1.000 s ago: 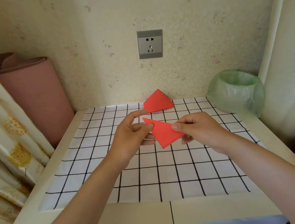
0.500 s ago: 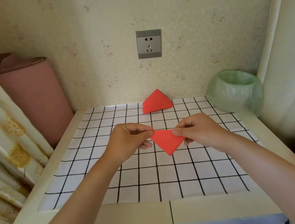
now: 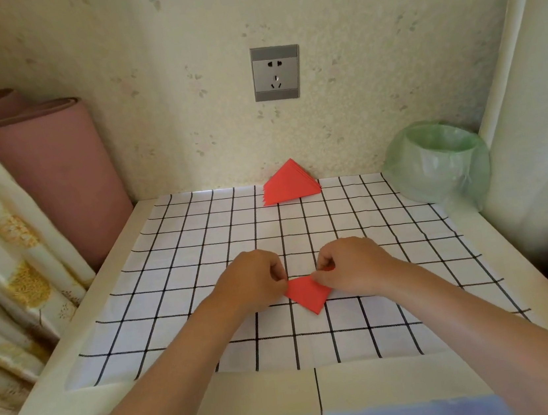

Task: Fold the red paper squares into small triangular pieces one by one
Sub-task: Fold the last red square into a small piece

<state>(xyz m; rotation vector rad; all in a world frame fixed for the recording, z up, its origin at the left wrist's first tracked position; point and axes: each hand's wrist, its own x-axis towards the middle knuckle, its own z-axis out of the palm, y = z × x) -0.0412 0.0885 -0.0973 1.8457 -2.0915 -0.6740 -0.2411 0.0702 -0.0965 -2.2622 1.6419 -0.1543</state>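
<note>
Seen from my remote post: both hands work low over the white cloth with a black grid (image 3: 202, 250). The left hand (image 3: 254, 280) pinches the left corner of a folded red paper triangle (image 3: 309, 294) and the right hand (image 3: 352, 266) pinches its right corner, fingers curled. The triangle sits at the cloth's middle, its long edge running left to right between the hands and its tip pointing at the near edge. A stack of folded red paper triangles (image 3: 289, 184) rests by the far wall, well apart
</note>
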